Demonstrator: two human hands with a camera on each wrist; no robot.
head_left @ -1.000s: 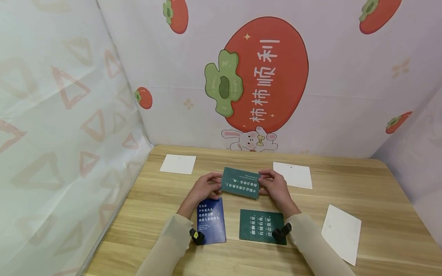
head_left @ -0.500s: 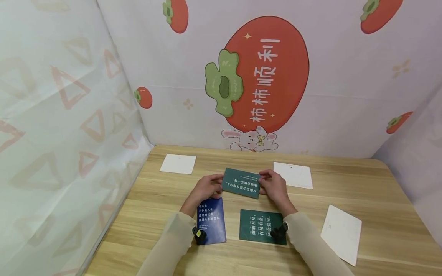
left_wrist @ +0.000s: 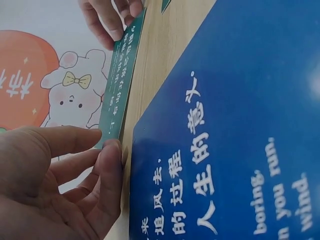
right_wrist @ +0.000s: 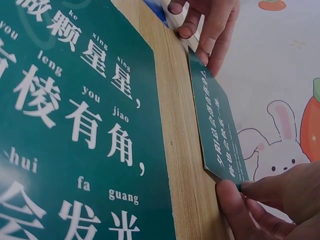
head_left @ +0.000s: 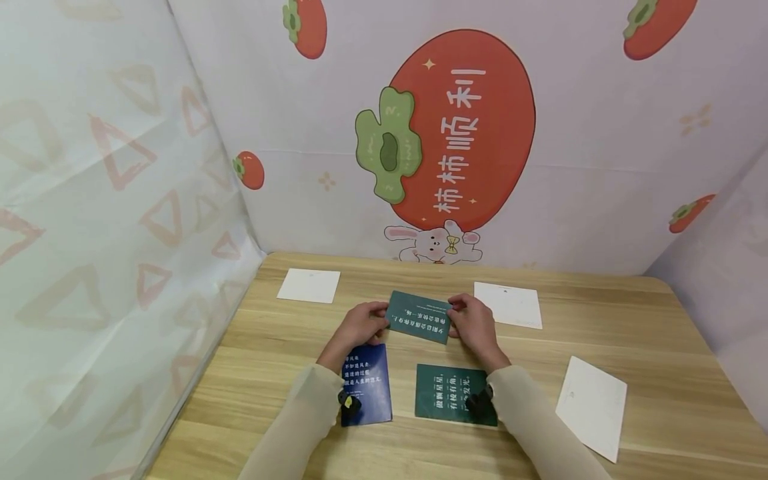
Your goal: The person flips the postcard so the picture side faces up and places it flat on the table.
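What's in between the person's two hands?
A thin green rectangular card with white writing is between the left hand and the right hand, each pinching one end. The head view shows this.

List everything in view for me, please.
Held card: 1, green, between both hands
Flat card: 1, green, near right wrist
Blue card: 1, blue, near left wrist
White cards: 3, white, two far, one right
Table: 1, light brown, under cards
Backdrop: 1, white with red fruit, behind
Side sheets: 2, whitish, both sides
Wrist devices: 2, black, at wrists
Sleeves: 2, beige, forearms
Left hand: 1, bare, held card's left
Right hand: 1, bare, held card's right
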